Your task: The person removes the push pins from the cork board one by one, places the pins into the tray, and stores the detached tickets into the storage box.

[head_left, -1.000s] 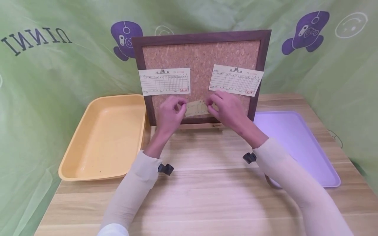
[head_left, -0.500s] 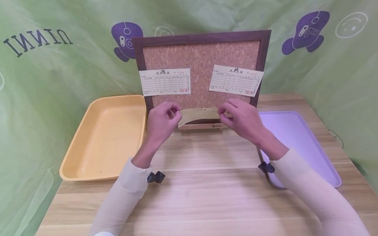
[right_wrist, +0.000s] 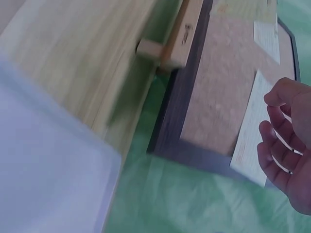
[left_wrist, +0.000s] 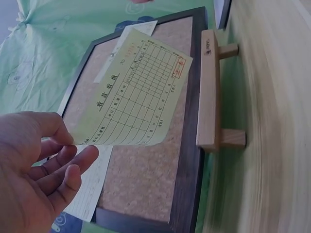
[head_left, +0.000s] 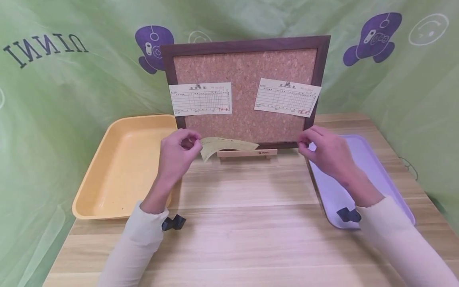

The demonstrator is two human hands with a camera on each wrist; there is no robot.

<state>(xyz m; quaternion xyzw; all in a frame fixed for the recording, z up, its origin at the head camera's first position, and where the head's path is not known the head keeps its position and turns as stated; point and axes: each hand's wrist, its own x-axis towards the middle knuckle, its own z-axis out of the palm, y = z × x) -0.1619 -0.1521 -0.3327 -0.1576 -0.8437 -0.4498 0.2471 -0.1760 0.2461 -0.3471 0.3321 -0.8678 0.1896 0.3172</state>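
My left hand (head_left: 178,153) pinches one end of a yellowish receipt slip (head_left: 227,144), which bends and hangs out to the right in front of the corkboard's (head_left: 251,127) lower edge. The left wrist view shows the slip's printed table (left_wrist: 141,87) face on, with the thumb-side fingertips at its corner. My right hand (head_left: 326,153) is off the slip, near the board's lower right corner and over the tray edge. Its fingers are loosely curled in the right wrist view, with nothing visible between them. Two white receipts, left (head_left: 201,99) and right (head_left: 287,97), hang pinned on the board.
An orange-yellow tray (head_left: 122,167) stands left of the board, and a lilac tray (head_left: 373,175) lies on the right. The board leans on a small wooden stand (head_left: 247,154) on the wooden table (head_left: 251,239). A green printed cloth (head_left: 89,91) hangs behind.
The slip has come away from the board, moving toward me and left with my left hand. My right hand has let go of its right end and moved right, toward the lilac tray.
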